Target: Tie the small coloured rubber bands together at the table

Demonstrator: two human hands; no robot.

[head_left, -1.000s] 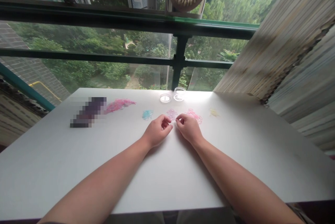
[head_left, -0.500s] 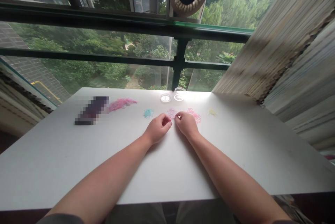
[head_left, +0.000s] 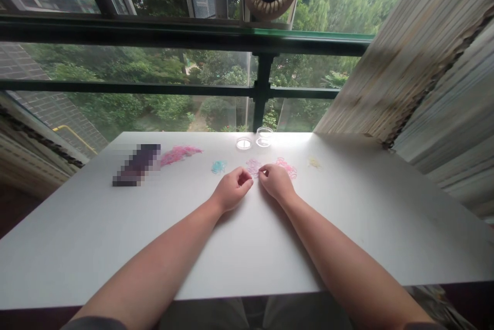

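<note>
My left hand (head_left: 233, 187) rests on the white table (head_left: 185, 263), thumb and fingertips drawn together in a pinch. Facing it, my right hand (head_left: 278, 181) is pinched too, its fingertips at the near right edge of a pile of lilac rubber bands (head_left: 252, 167). Whatever either pinch holds is too small to make out. Partly behind my right hand lies a pile of pink rubber bands (head_left: 286, 165). Teal bands (head_left: 218, 166) lie beyond my left hand, and a few pale yellow ones (head_left: 315, 163) are farther right.
Two clear round containers (head_left: 244, 143) (head_left: 264, 137) stand near the table's back edge. At the left lie a larger mixed pink heap (head_left: 180, 154) and a dark pixelated object (head_left: 137, 165). A window with dark rails (head_left: 154, 87) rises behind; a curtain (head_left: 370, 77) hangs at the right.
The view has shifted slightly. Both hands keep nearly the same pinched pose and place, and the piles look unchanged.
</note>
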